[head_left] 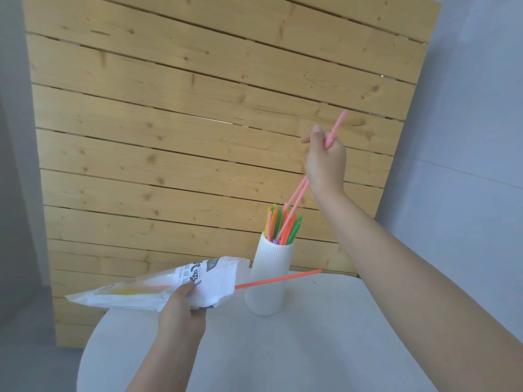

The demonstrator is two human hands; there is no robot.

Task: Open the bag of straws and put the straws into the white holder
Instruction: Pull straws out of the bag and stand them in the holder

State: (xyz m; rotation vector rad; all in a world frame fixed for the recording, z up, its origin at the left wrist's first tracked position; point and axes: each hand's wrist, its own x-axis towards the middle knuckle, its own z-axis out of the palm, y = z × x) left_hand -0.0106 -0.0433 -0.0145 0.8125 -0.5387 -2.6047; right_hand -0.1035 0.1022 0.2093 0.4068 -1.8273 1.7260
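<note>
- On the bag, large dark Chinese characters are printed; they are partly covered and cannot be read whole.
- Beneath them, small Latin letters reading "Straw" can be made out.
- A small dark label near the bag's open end is too blurred to read.

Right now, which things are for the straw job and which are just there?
For the job:
bag of straws, held by the left hand
pink straws, held by the right hand
white holder
orange straw poking from the bag

Just there:
white table
wooden slat panel
</note>
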